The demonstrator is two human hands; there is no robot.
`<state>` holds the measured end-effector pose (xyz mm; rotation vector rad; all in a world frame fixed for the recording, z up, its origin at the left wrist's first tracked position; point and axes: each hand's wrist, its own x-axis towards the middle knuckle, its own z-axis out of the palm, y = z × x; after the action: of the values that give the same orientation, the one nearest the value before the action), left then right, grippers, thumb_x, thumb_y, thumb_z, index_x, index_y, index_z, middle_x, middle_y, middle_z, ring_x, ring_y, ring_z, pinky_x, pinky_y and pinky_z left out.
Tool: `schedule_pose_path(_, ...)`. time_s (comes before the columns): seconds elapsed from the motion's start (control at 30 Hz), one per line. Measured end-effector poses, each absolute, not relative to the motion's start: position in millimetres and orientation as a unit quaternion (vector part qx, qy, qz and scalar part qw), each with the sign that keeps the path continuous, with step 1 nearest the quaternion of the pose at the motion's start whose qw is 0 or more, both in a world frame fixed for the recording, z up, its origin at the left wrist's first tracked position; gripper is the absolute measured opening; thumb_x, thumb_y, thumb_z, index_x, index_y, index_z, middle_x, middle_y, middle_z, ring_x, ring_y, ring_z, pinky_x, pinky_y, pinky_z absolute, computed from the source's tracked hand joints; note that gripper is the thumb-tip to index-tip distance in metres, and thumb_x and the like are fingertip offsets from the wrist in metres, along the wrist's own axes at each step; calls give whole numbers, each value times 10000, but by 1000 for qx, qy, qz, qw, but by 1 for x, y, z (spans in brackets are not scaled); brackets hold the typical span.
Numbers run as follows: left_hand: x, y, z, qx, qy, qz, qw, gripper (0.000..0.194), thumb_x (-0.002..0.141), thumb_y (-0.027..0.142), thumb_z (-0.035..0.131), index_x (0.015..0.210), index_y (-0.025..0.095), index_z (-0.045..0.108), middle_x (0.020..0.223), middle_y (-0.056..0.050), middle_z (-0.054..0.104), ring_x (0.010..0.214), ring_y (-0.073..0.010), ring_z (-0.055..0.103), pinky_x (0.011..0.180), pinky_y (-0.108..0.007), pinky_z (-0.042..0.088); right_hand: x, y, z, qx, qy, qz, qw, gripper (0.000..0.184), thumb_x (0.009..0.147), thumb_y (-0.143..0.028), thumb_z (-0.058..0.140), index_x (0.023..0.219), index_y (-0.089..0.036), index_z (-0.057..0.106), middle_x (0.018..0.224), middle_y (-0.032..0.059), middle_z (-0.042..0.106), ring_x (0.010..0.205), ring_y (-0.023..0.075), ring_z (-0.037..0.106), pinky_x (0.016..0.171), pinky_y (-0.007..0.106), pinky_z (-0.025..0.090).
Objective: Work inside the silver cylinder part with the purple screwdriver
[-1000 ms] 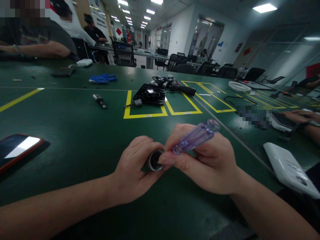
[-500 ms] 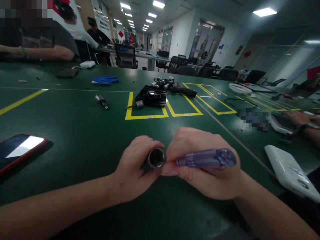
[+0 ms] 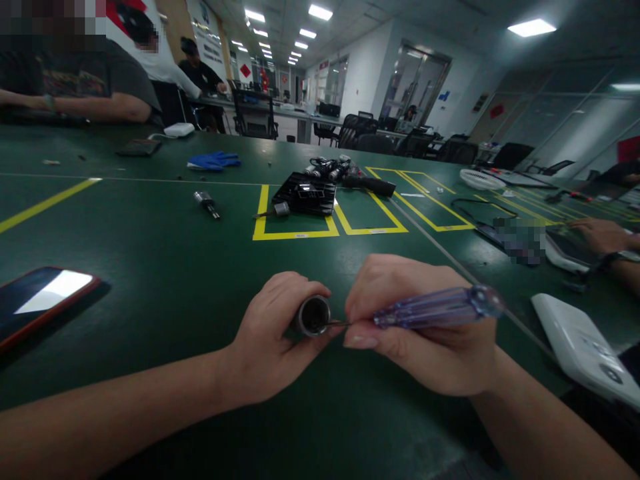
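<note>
My left hand (image 3: 273, 340) is closed around a short metal tube (image 3: 301, 319), its round dark opening facing me. In my right hand (image 3: 425, 353) is a screwdriver (image 3: 440, 308) with a clear purple handle, pinched near the front of the handle. Its thin shaft points left and its tip meets or lies very close to the right side of the tube's rim; I cannot tell if it sits in a hole. Beyond the hands, a small metal part with prongs (image 3: 206, 204) lies on the green table (image 3: 165, 267).
A phone (image 3: 45, 300) lies at left, a white device (image 3: 580, 340) at right. Farther back are a blue glove (image 3: 214, 161), a black ribbed tray (image 3: 305, 193), a black handle-like piece (image 3: 373, 186) and yellow tape outlines (image 3: 295, 235). Another person's hand (image 3: 603, 237) rests at far right.
The screwdriver has swung from a raised slant to nearly level, pointing left. My right hand has drawn back to the right, baring the shaft. My left hand still holds the tube.
</note>
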<state>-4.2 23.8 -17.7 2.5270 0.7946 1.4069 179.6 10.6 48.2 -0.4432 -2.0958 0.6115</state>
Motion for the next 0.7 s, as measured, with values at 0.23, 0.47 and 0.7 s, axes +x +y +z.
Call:
schedule_pose_path(0.23,-4,23,-16,845,274,455,67,188,812,277,568,959,196,483,778,-33,585,722,-177,577,624,-325,487,182,11,46,-188,-824,251,473,52,741,-85,624,763,-127,604,682,20,607,640,111,571,598,257,455)
schedule_pose_path(0.47,-4,23,-18,845,268,455,86,166,813,277,563,947,202,498,802,-35,592,752,-179,576,660,-335,494,180,11,45,-182,-828,260,463,30,758,-116,629,759,-130,602,685,20,620,641,106,558,617,259,465)
schedule_pose_path(0.7,-5,22,-18,844,269,457,83,142,820,275,553,923,191,502,771,-26,583,709,-162,563,648,-316,482,178,11,43,-178,-828,256,467,35,755,-107,628,774,-125,605,697,25,625,652,112,567,623,264,464)
